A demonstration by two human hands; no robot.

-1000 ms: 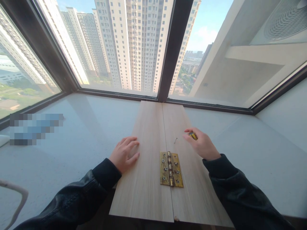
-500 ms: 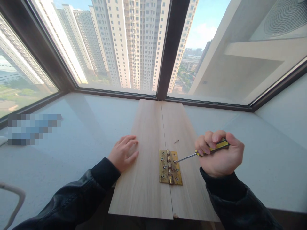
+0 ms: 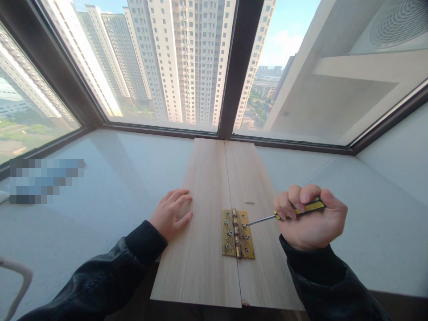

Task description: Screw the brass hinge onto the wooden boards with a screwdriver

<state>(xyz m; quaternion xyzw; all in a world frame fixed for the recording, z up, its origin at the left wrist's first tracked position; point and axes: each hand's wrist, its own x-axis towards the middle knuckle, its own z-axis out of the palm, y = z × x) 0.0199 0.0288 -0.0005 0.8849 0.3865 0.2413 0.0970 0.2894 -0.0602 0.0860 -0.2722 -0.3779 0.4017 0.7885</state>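
My right hand (image 3: pixel 310 218) is wrapped round the yellow and black handle of a screwdriver (image 3: pixel 262 220). Its tip meets the right leaf of a brass hinge (image 3: pixel 238 234), at one of the upper holes. The hinge lies across the seam between two pale wooden boards (image 3: pixel 203 258), with screw heads or holes showing in both leaves. A loose screw (image 3: pixel 249 203) rests on the right board just above the hinge. On the left board's edge my left hand (image 3: pixel 173 214) lies flat with fingers spread, holding nothing.
The boards lie on a white windowsill (image 3: pixel 117 178) and reach back to the dark window frame (image 3: pixel 160 130). A blurred-out object (image 3: pixel 43 180) sits at the far left. A pale curved bar (image 3: pixel 23 276) stands at the lower left.
My right hand has shifted slightly right and turned a little with the screwdriver. The loose screw has rolled to the right and now lies nearly level. My left hand stays put.
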